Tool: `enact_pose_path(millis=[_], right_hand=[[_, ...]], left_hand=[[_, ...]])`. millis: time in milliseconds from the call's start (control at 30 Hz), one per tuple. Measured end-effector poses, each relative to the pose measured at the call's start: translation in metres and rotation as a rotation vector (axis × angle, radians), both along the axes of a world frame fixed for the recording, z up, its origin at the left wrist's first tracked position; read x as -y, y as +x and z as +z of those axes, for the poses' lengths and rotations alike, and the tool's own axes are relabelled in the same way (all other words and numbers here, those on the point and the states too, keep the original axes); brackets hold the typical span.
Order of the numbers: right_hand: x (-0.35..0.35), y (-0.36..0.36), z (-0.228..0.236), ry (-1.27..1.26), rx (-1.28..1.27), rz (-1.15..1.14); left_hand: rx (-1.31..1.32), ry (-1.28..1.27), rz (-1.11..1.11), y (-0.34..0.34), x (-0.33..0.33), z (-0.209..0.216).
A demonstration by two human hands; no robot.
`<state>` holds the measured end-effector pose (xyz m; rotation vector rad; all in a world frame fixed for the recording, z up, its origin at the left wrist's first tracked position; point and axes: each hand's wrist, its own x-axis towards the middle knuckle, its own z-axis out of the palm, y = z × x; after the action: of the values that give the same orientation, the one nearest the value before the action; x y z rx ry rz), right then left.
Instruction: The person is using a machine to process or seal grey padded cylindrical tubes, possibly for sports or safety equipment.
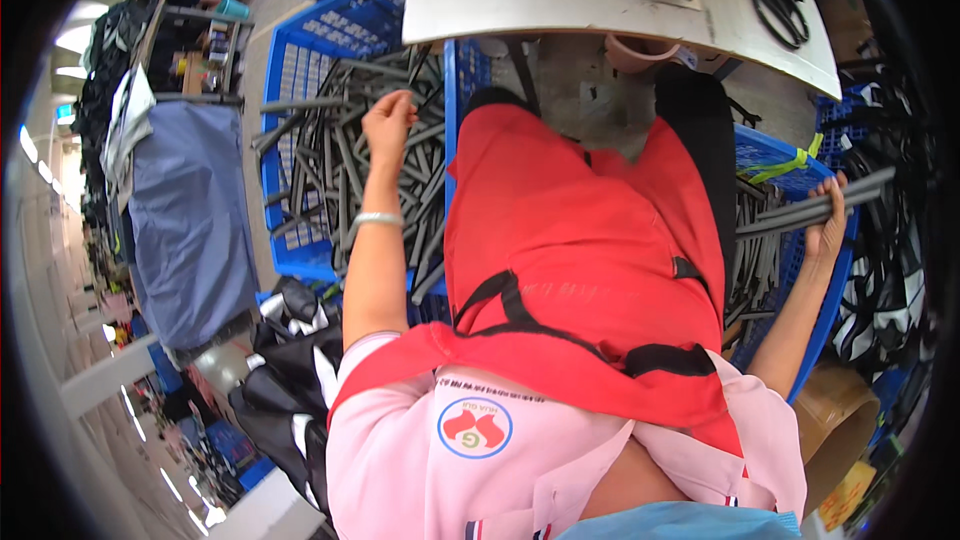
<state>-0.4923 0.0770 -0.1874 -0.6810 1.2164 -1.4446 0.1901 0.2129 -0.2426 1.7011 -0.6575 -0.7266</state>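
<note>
My left hand is raised over a blue plastic basket full of loose grey tubes. Its fingers are curled together. Whether anything sits between them I cannot make out against the tubes behind. Out to the right, my right hand is closed round a few grey tubes, which lie roughly level across the palm and stick out on both sides. Below that hand stands a second blue basket, with more grey tubes in it. A red apron covers my lap between the two baskets.
A white worktable with black-handled scissors stands ahead. Under it is a pinkish bucket. Black and white bundles lie at left, near a blue-grey cloth cover. A cardboard box is at lower right.
</note>
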Motion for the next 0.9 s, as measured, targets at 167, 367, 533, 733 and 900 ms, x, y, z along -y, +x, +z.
enact_pose_path(millis=[167,367,533,733,900], right_hand=[[-0.055,0.006,-0.149,0.532,0.126,0.072],[-0.07,-0.021,-0.204,0.719,0.254,0.094],[-0.102,-0.064,-0.21,0.552,-0.117,0.251],[-0.068,-0.069,-0.229,0.252,-0.492,0.402],[-0.022,-0.011,-0.174,-0.014,-0.963,0.289]], left_hand=[[0.399,0.715,-0.041,0.029,-0.122,-0.145],[0.323,0.976,-0.075,0.012,-0.251,-0.194],[0.407,1.0,-0.172,-0.014,-0.243,-0.193],[0.409,1.137,-0.335,-0.013,-0.214,-0.188],[-0.483,0.434,0.225,-0.011,-0.168,-0.121]])
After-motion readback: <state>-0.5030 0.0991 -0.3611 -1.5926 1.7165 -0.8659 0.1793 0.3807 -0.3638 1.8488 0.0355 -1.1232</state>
